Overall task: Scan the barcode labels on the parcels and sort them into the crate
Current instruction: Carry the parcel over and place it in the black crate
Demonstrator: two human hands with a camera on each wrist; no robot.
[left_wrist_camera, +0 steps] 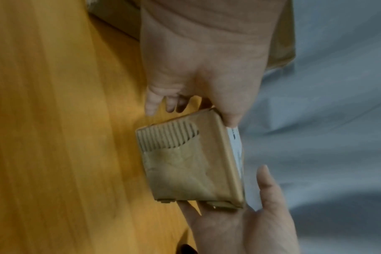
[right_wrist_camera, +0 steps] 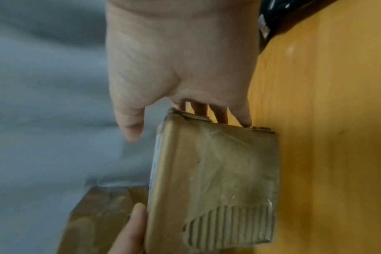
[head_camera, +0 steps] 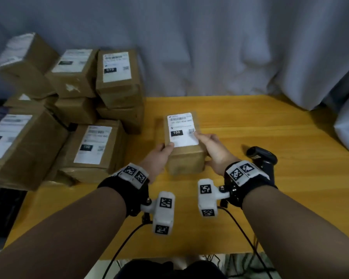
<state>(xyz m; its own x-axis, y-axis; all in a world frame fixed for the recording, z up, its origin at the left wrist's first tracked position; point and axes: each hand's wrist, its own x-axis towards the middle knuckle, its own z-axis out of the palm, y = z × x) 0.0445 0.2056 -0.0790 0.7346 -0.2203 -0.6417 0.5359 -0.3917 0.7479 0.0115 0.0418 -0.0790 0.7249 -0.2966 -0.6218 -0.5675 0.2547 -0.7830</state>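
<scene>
Yellow wooden table (head_camera: pixel 260 121) with visible grain fills the foreground, lit evenly, soft glare on the surface. Behind it hangs a grey-blue curtain (head_camera: pixel 220 47), heavily folded, covering the whole back wall. Its hem drapes onto the table's far right corner. Dark surface (head_camera: pixel 2 210) at lower left, beside the table edge, unclear what. Patterned floor (head_camera: pixel 242 264) strip below the near edge.

parcel (head_camera: pixel 184 156): glossy taped cardboard (corrugation exposed) | table (head_camera: pixel 270 125): smooth wood | label (head_camera: pixel 182 129): paper
</scene>
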